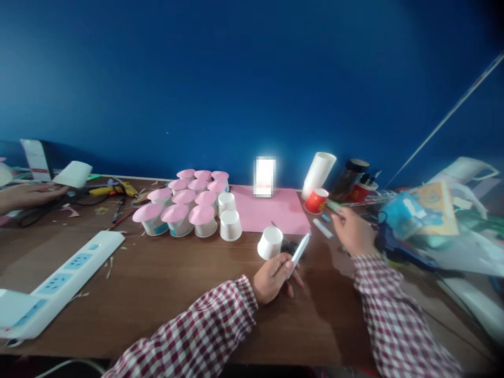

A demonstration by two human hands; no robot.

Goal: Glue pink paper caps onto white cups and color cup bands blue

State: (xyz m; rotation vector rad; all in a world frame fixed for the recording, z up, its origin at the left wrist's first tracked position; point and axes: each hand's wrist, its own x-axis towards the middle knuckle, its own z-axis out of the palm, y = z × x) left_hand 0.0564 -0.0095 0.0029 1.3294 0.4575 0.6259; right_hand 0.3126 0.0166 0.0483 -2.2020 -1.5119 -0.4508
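My left hand (275,275) is closed around a slim white pen-like stick (300,253), whose tip points up and to the right. Just behind that hand an upside-down white paper cup (270,243) rests on the table, with a dark object partly hidden beside it. Off to the right, my right hand (354,231) has its fingers pinched together by a thin pale green and white piece (334,207); whether they grip it is unclear. A red paper cup (316,201) and a small whitish strip (323,228) lie close to those fingers.
Several upturned cups with pink discs (183,214) stand left of a pink sheet (271,212). A power strip (74,273) and a yellow glue gun (112,190) lie left. Another person's hand (35,197) holds a white cup (74,173). Plastic bags (464,231) crowd the right.
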